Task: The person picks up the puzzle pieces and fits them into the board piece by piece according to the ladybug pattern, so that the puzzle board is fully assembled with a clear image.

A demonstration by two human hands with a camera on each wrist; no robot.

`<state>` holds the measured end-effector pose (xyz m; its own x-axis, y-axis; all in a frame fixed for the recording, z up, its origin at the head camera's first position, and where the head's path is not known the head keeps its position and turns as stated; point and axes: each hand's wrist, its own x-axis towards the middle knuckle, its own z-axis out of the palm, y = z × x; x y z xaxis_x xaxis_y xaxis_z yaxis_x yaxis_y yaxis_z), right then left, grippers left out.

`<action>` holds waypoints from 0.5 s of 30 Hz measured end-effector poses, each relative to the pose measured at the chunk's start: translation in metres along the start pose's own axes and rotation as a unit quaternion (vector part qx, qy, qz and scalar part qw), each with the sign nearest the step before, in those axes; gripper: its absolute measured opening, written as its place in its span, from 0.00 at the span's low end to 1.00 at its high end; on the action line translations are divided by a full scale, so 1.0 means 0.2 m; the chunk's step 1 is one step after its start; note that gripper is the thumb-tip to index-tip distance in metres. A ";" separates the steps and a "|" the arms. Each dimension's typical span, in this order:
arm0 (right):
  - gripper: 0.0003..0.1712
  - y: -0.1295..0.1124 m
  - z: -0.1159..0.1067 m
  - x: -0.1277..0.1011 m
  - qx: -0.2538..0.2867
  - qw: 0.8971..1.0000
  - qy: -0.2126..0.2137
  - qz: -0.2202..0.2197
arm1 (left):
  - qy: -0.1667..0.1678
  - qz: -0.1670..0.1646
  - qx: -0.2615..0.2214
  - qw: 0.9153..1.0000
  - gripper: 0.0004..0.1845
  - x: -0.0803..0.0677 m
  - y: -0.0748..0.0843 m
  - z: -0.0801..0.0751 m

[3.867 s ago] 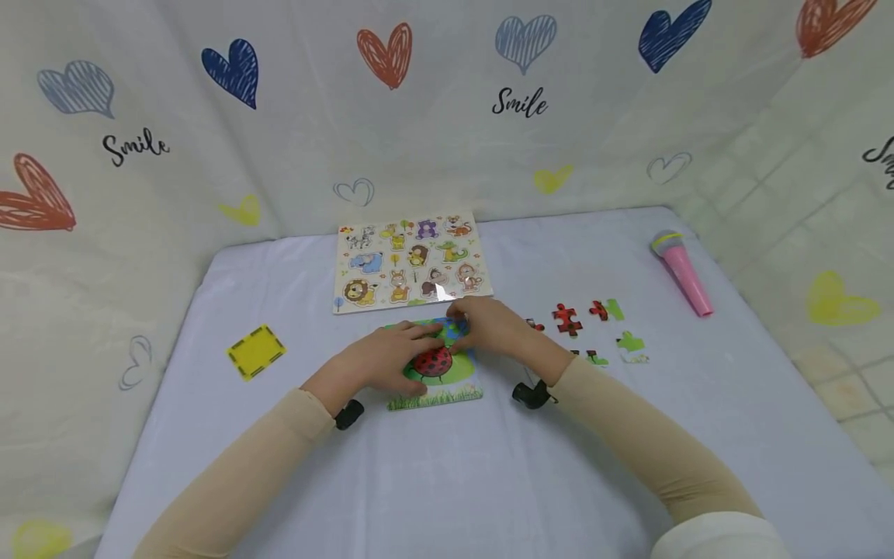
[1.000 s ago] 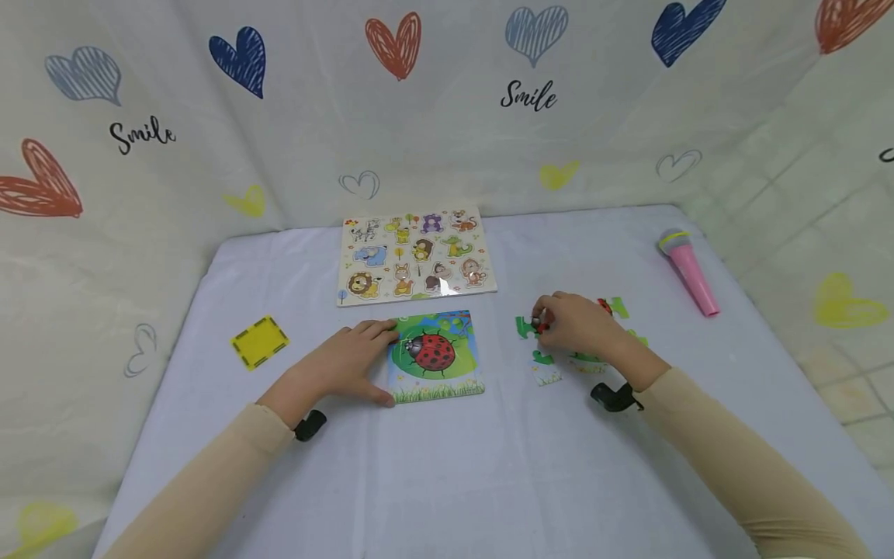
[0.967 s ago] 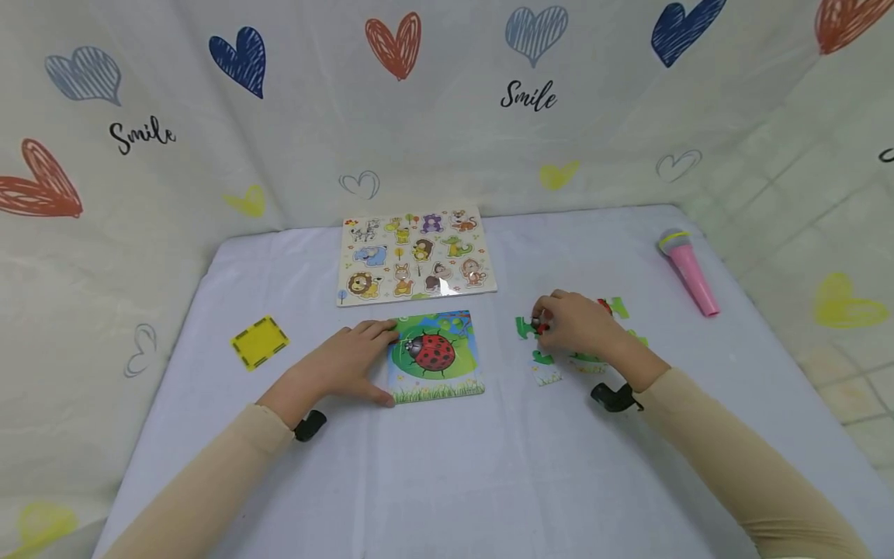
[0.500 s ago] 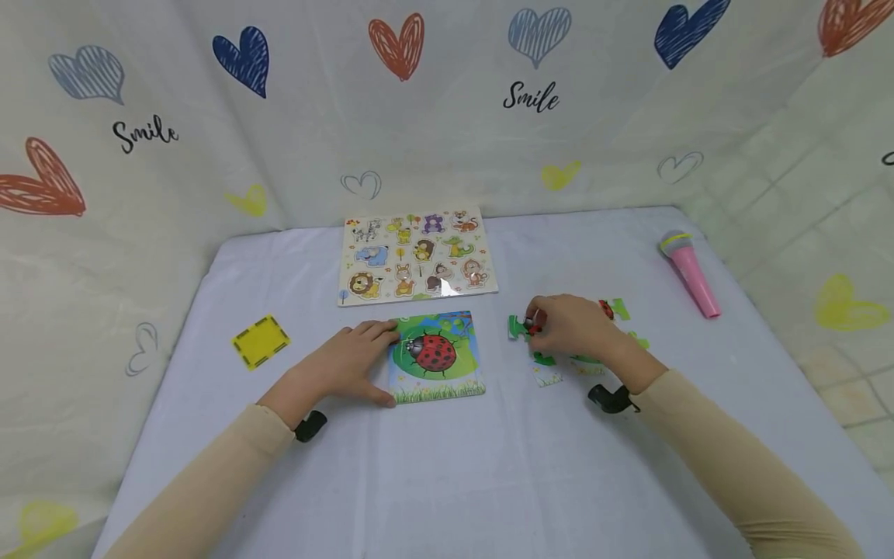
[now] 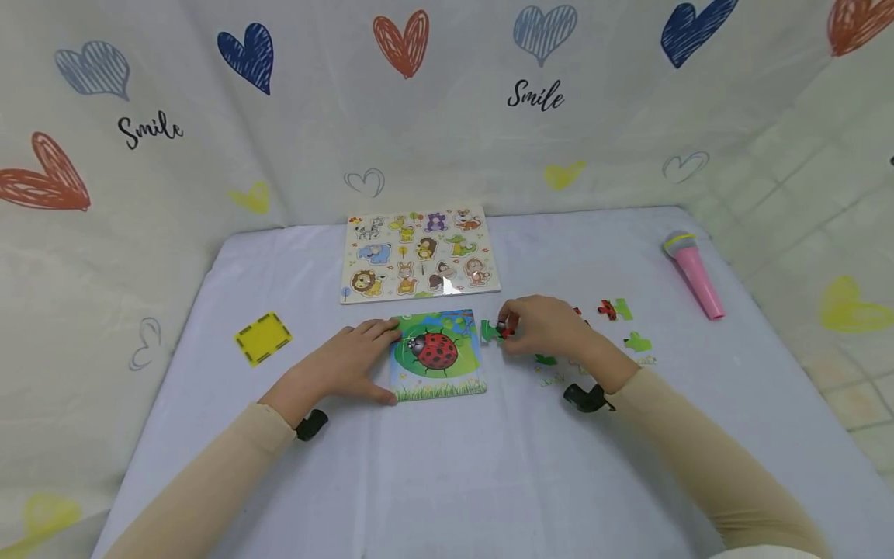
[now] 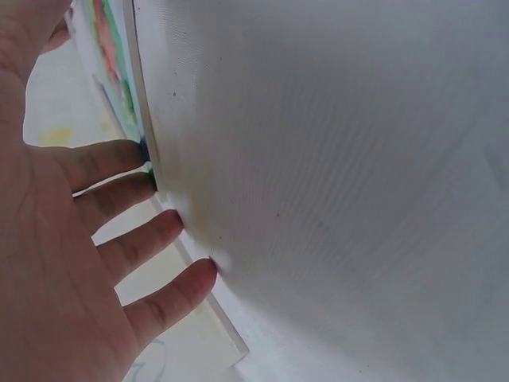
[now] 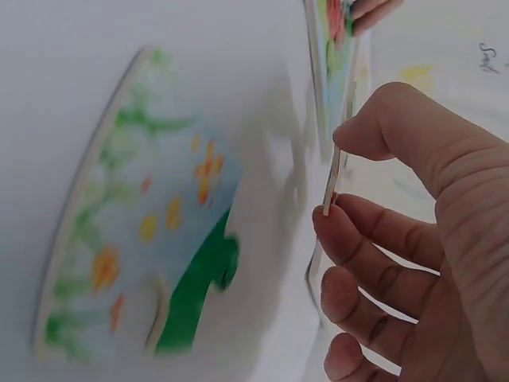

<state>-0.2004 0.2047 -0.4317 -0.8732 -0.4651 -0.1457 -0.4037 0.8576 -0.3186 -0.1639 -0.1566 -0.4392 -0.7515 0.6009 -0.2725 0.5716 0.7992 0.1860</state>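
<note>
A square ladybug picture board (image 5: pixel 438 387) lies flat on the table. My left hand (image 5: pixel 338 361) rests at its left side, thumb and fingers spread against the edge. In the left wrist view, straight fingertips of that hand (image 6: pixel 71 255) touch the side of the board. Just off the board's right edge, my right hand (image 5: pixel 548 326) pinches a green, red and black puzzle piece (image 5: pixel 488 332) between thumb and fingers. Seen from the right wrist, the pinched piece (image 7: pixel 332 179) is edge-on, raised above the table.
Several loose puzzle pieces lie to the right, among them a red-green one (image 5: pixel 615 310) and a green one (image 5: pixel 638 342); my right hand partly covers others. An animal puzzle board (image 5: pixel 419 268) is behind. A pink toy microphone (image 5: pixel 698 279) and yellow square (image 5: pixel 263 338) flank them.
My right hand left the ladybug board, took hold of a puzzle piece among the loose ones and carried it left, close to the board. The left hand shifted to the board's left edge and stayed.
</note>
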 end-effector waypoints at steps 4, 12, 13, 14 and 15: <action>0.22 -0.07 0.02 0.03 0.007 1.000 0.001 -0.018 | 0.002 0.005 0.000 1.000 0.62 0.00 0.00 0.00; 0.21 -0.20 0.06 0.10 0.004 0.998 0.004 -0.070 | 0.001 0.002 -0.004 1.000 0.63 0.00 0.00 0.00; 0.21 -0.21 0.07 0.11 0.004 0.997 0.003 -0.074 | 0.002 0.003 -0.006 1.000 0.63 0.00 0.00 0.00; 0.21 -0.23 0.08 0.11 0.005 0.997 0.001 -0.077 | 0.002 0.002 -0.007 1.000 0.63 0.00 0.00 0.00; 0.21 -0.24 0.08 0.12 0.006 0.997 0.001 -0.082 | 0.002 0.002 -0.007 1.000 0.63 0.00 0.00 0.00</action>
<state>-0.1973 0.1484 -0.4358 -0.7965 -0.5979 -0.0898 -0.5369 0.7678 -0.3497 -0.1644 -0.1560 -0.4386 -0.7509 0.6037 -0.2678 0.5698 0.7972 0.1996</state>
